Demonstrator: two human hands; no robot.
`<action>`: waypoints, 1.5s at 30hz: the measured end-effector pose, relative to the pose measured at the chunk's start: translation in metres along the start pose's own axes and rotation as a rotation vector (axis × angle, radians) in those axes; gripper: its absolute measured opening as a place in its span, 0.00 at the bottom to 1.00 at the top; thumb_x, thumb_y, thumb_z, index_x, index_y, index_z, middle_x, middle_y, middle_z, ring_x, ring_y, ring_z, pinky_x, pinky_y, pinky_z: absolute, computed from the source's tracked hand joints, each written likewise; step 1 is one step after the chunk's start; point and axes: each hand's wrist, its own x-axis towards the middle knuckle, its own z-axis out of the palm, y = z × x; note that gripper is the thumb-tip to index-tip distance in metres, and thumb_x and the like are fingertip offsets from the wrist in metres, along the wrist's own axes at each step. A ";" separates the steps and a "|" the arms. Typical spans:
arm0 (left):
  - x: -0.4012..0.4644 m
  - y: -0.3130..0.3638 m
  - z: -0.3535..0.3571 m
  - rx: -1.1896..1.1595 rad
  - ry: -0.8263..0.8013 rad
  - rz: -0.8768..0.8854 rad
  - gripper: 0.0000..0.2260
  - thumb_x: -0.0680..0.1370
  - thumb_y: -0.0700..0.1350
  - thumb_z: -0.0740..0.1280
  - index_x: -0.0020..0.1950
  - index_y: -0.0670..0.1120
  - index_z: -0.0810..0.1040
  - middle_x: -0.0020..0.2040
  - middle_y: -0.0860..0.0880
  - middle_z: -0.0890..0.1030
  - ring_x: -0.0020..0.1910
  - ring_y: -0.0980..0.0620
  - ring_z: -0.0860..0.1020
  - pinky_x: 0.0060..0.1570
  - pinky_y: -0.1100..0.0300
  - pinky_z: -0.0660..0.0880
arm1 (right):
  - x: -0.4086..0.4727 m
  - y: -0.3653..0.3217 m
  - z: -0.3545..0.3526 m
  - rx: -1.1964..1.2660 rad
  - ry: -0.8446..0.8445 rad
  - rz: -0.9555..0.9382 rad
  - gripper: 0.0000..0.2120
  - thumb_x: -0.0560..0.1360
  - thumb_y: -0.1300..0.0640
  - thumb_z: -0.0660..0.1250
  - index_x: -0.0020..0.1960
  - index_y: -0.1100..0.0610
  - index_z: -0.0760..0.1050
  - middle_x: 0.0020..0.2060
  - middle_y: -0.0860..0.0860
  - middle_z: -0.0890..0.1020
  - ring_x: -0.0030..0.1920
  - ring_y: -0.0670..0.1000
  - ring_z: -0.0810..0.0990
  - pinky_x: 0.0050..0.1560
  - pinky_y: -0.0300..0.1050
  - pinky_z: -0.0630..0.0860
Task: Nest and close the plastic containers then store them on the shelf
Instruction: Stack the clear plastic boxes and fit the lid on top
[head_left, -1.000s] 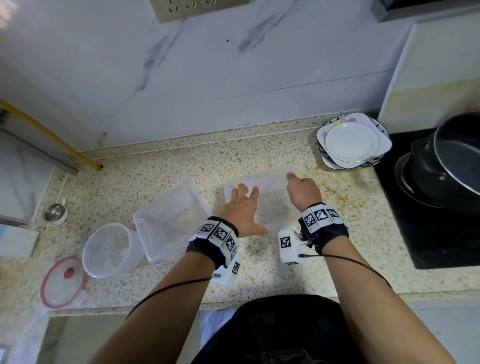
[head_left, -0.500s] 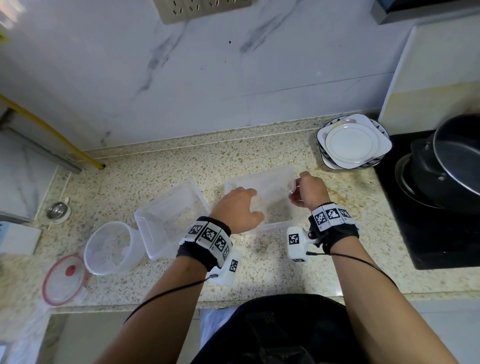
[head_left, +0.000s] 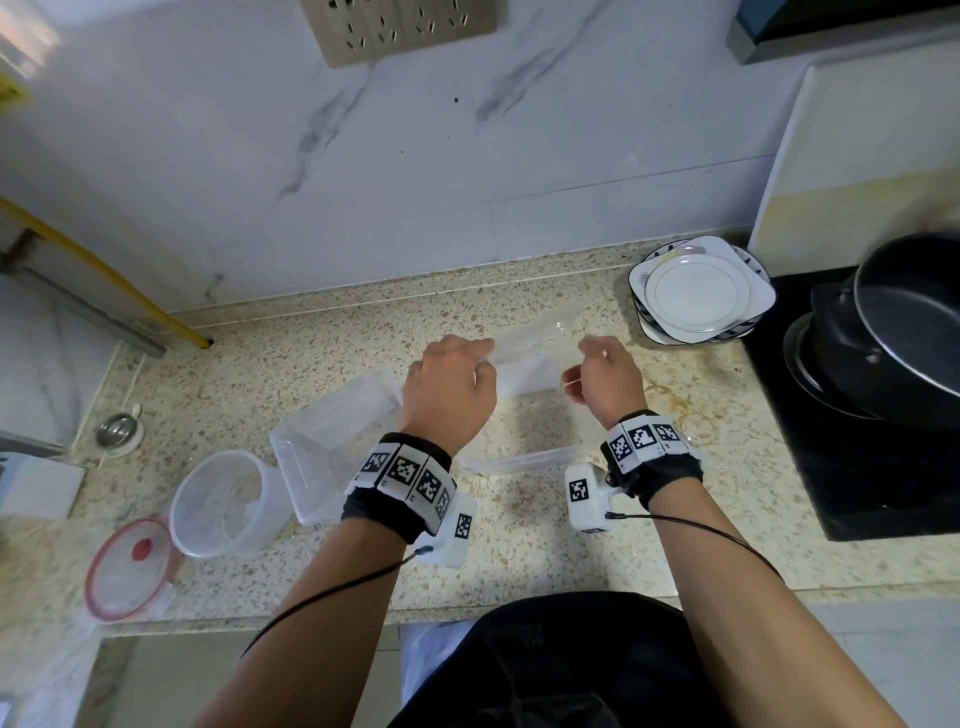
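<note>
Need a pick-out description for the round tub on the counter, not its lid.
Start at the speckled counter, left end. The round tub stands between a red-rimmed lid and a rectangular container. It is the only round, open-topped clear container there.

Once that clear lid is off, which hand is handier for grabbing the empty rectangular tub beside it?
Likely the left hand. The rectangular tub lies just to its left, almost touching its wrist. The right hand, holding the lid too, would have to cross over.
</note>
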 end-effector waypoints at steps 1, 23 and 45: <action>0.000 0.000 0.001 -0.040 -0.011 0.009 0.18 0.81 0.46 0.60 0.68 0.51 0.80 0.61 0.50 0.80 0.61 0.49 0.76 0.63 0.48 0.74 | -0.003 -0.004 0.000 0.080 -0.018 -0.034 0.17 0.79 0.45 0.56 0.61 0.53 0.73 0.35 0.55 0.84 0.33 0.54 0.82 0.46 0.54 0.82; -0.014 -0.048 0.031 0.049 -0.492 -0.238 0.28 0.83 0.51 0.61 0.80 0.43 0.60 0.78 0.42 0.64 0.76 0.44 0.64 0.72 0.51 0.66 | -0.022 -0.021 -0.003 -0.187 0.183 -0.210 0.14 0.75 0.46 0.56 0.51 0.55 0.71 0.39 0.53 0.84 0.41 0.54 0.82 0.39 0.44 0.71; -0.021 -0.107 0.006 -0.110 -0.209 -0.277 0.26 0.78 0.51 0.70 0.75 0.46 0.68 0.74 0.46 0.67 0.73 0.47 0.66 0.72 0.52 0.67 | -0.053 -0.024 0.039 -0.689 0.459 -0.320 0.11 0.76 0.57 0.64 0.56 0.60 0.75 0.58 0.60 0.73 0.57 0.62 0.73 0.52 0.52 0.74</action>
